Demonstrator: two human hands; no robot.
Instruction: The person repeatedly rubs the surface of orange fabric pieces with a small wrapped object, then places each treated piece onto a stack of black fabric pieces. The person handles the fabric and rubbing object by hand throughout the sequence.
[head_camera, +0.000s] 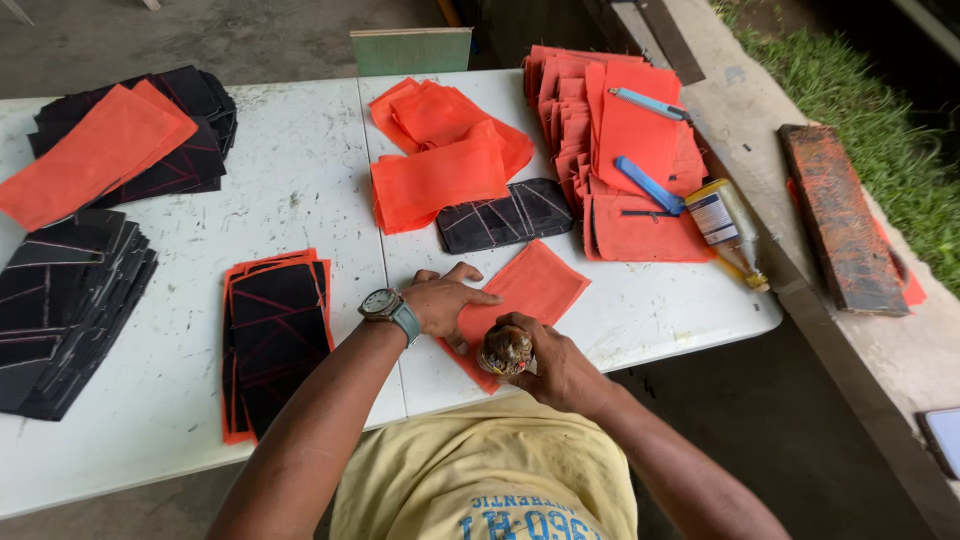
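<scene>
The right hand (555, 365) is closed around a small grimy bottle (506, 350), held upright over the near corner of an orange fabric piece (525, 300) that lies at the table's (300, 180) front edge. The left hand (445, 297), a watch (385, 305) on its wrist, lies flat with fingers spread, pressing the piece's left side and gripping nothing. Just left of that arm sits a stack of black pieces with orange edges (275, 340). At the far left edge is a thicker black stack (60, 310). Beyond the hands lies a single black piece with pale lines (505, 215), touching a loose orange pile (440, 155). To the right is a tall orange stack (610, 130) with two blue tools (648, 185) on it, and a glue bottle (728, 228) lies beside it near the table's right edge. At the far left corner, orange pieces rest on more black ones (130, 140).
</scene>
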